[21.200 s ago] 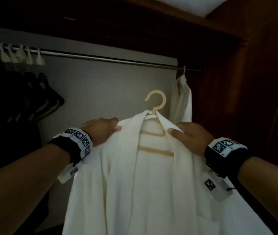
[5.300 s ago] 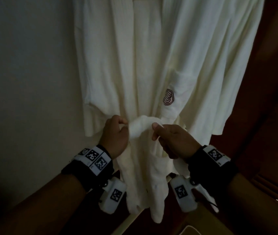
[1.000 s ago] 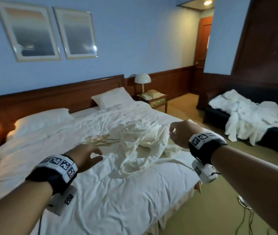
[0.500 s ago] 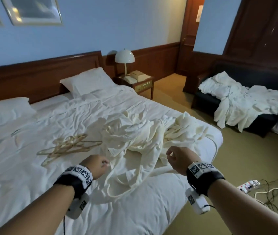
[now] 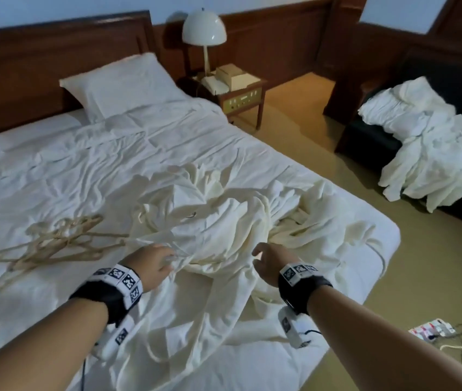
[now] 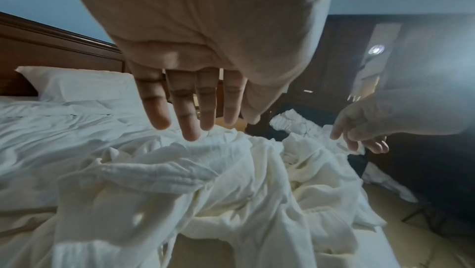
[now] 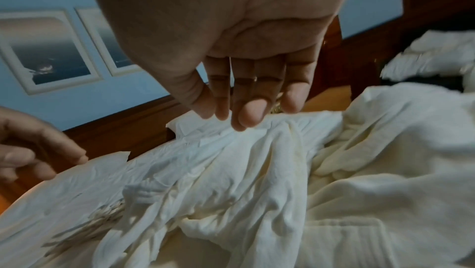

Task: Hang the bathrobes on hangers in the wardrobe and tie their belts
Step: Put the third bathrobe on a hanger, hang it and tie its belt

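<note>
A crumpled heap of cream cotton bathrobes (image 5: 224, 221) is lying on the rumpled white sheet of the wide bed (image 5: 55, 179), toward its near right corner, with one fold trailing down over the front edge. The left hand (image 5: 151, 263) is reaching over the left side of the heap, its fingers (image 6: 185, 110) extended and slightly spread just above a ridge of cloth, gripping nothing. The right hand (image 5: 269, 263) is hovering over the right side of the heap with its fingers (image 7: 249, 114) loosely lowered toward the fabric, also holding nothing; whether any fingertip is actually touching the cloth cannot be told. A tangle of pale beige plastic hangers (image 5: 52, 244) is lying flat on the sheet just left of the heap. A white pillow (image 5: 122, 86) is leaning against the dark wooden headboard (image 5: 41, 52). Beside the bed, a white dome-shaded lamp (image 5: 204, 32) is standing on a wooden nightstand (image 5: 241, 100). Well apart on the right, more white crumpled linen (image 5: 427, 142) is draping over a dark sofa (image 5: 371, 142).
</note>
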`<state>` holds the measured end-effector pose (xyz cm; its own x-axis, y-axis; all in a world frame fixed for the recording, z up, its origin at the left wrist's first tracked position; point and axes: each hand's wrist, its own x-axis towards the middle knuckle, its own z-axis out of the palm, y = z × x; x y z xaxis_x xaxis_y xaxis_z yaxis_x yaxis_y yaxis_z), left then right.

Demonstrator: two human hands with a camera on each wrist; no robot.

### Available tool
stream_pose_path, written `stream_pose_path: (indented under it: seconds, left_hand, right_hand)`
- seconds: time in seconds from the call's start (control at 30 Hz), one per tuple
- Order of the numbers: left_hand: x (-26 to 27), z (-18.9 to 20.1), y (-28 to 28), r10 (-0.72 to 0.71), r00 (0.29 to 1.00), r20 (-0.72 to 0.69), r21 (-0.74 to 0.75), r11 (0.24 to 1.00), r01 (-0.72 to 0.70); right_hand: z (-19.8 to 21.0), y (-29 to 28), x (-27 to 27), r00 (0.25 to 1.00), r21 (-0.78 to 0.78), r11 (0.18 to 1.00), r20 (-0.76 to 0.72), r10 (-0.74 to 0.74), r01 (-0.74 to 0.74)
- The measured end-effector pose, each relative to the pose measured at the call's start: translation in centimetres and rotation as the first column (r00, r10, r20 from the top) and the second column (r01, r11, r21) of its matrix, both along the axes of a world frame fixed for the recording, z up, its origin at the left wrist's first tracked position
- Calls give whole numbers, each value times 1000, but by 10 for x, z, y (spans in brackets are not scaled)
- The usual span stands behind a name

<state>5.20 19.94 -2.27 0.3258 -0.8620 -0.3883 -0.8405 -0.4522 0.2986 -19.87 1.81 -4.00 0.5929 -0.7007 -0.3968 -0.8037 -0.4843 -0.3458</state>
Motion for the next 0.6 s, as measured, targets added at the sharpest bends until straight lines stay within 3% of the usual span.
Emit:
stream_pose_path:
  seconds: [0.23,0.4,0.53,0.6]
  left_hand:
    - [23,-61,-111,111,978,175,43,992,-120]
    - [0,-105,-144,108,972,208,189,971,-149]
    - [-18,-107,-133,116,992,47,115,986,-121]
    - [-32,-101,-119,94,995,-14,140,986,-91]
  right_hand:
    - [-79,-123,72,995,93,991,2,99,-99]
    - [-109,-157,88,992,188,975,51,114,-122]
    - [-113,-155,96,993,333,943,106,-47,9]
    - [-109,-145,102,977,468,875,98,-188,122]
